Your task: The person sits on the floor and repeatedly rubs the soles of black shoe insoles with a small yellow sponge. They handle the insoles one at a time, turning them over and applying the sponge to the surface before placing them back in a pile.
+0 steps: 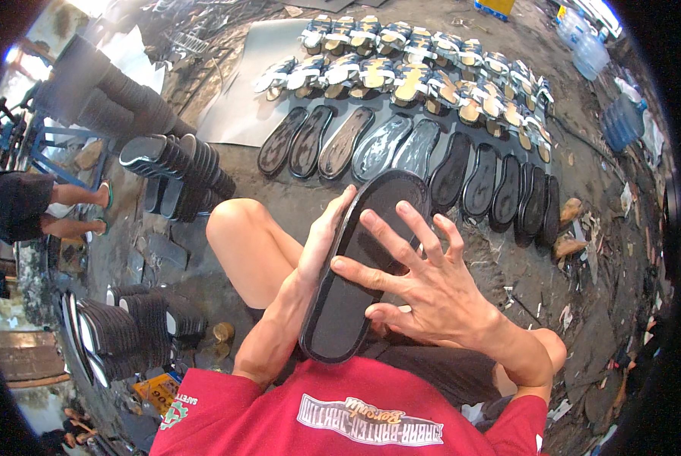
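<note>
Bare floor strip (295, 201) open between knee (238, 224) and sole row (401, 152); sole stacks (180, 171) block left; debris (576, 228) crowds right.

Head view: worn on head, looking steeply down, fisheye, edges bent.
Nearness: close over lap and black sole (359, 266).
Reach: floor rows of soles (401, 152) ahead.

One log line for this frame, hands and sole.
left hand: holds black shoe sole by edge | right hand: fingers spread flat on sole | ahead: row of soles on ground
</note>
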Demonstrator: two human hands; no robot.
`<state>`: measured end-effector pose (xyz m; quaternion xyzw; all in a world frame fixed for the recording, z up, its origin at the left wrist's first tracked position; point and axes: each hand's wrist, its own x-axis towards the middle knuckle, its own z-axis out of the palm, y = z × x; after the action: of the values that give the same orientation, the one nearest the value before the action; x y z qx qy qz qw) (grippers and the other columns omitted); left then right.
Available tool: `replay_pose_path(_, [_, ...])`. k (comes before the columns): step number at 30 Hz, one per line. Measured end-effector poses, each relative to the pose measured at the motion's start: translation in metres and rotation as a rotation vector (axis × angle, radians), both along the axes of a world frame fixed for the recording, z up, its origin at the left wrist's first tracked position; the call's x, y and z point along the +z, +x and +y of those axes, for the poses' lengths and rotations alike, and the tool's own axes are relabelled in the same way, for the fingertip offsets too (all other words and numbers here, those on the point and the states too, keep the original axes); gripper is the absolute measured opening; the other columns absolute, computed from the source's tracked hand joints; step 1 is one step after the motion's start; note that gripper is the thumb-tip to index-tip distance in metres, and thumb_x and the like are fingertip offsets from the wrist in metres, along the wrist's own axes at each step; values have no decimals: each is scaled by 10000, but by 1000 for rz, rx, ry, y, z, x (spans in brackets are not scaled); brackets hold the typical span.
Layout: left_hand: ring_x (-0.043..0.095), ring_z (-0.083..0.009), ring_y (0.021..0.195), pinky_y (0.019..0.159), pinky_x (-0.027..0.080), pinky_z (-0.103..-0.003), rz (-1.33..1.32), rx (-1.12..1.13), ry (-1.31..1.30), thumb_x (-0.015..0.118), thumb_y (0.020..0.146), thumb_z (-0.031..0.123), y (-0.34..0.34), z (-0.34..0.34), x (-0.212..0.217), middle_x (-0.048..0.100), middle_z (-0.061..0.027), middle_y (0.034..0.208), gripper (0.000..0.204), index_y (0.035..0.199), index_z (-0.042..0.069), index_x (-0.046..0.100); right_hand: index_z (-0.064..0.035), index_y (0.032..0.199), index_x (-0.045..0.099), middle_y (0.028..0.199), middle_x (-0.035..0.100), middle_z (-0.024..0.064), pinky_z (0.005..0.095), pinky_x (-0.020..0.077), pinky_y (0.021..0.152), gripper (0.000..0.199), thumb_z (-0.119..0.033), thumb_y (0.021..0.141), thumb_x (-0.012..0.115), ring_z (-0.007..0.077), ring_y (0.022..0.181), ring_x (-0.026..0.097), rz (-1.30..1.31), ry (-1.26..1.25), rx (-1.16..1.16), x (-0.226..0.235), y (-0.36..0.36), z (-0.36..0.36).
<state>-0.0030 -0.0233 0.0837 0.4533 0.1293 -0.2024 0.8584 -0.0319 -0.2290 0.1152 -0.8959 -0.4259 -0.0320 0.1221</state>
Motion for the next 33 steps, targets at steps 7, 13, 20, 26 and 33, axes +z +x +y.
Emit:
replay_pose_path(7, [742,-325,1160,1045,602,-490,-8,-250,-569,377,1150,512,22,16,-18,692,-251,1366,655,1474,-16,589,-474,1579,538,1781,293,93,582,122,1260,568,-702,1078,399,362,1617,211,18,189,71,-7,-23,8])
replay_pose_path(13, [716,-346,978,881,606,-468,102,129,-411,362,1000,743,15,22,-44,716,-252,1249,909,1441,-17,596,-142,1579,547,1718,324,233,550,213,1265,504,-383,1161,403,443,1557,308,112,584,-508,-63,39,-28])
replay_pose_path(20, [720,-454,955,917,590,-589,250,286,-509,398,988,614,-11,21,-74,727,-292,1138,804,1388,-51,612,-148,1350,737,1804,158,157,712,172,1252,466,-459,1130,470,453,1635,142,271,-108,-513,-263,10,-44])
replay_pose_path(26, [688,-432,926,889,589,-544,57,360,-403,512,1027,556,-8,42,-80,700,-302,1127,733,1377,-80,614,-69,1252,800,1801,188,129,636,143,1285,603,-525,1134,423,427,1620,190,354,79,-579,-244,6,-40])
replay_pose_path(33, [652,-386,1011,927,566,-487,230,389,-749,584,1025,486,-10,14,-92,688,-291,1176,664,1387,-68,622,-29,1545,520,1291,704,165,550,211,1270,640,-508,1162,335,397,1574,295,585,337,-755,-237,-13,-50])
